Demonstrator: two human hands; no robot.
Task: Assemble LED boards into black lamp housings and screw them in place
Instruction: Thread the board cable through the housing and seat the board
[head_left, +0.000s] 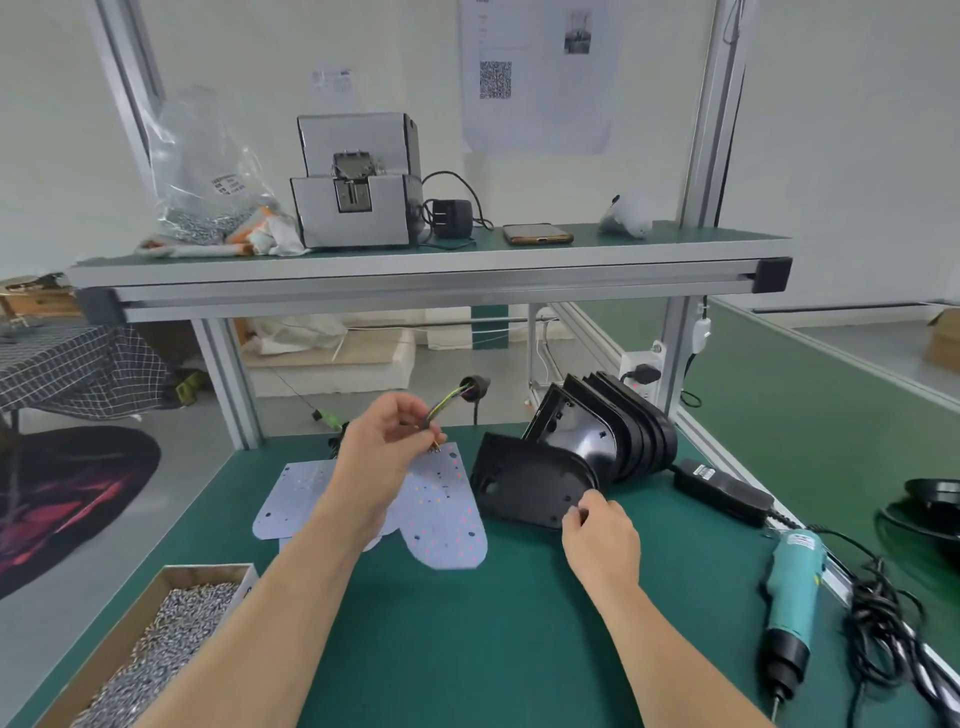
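My left hand (387, 441) pinches a bundle of coloured wires (445, 404) that leads to a black grommet (475, 387), above a white LED board (441, 506) lying on the green table. A second white board (293, 499) lies partly under it to the left. My right hand (597, 525) grips the near edge of a black lamp housing (524, 486) that is tilted up on the table. Behind it a row of several black housings (618, 426) leans together.
A teal electric screwdriver (792, 587) lies at the right with a tangle of black cable (883, 623) and a black power adapter (722, 491). A cardboard box of screws (156, 644) sits front left. The shelf (415, 260) above carries a screw feeder (356, 182) and a phone (537, 234).
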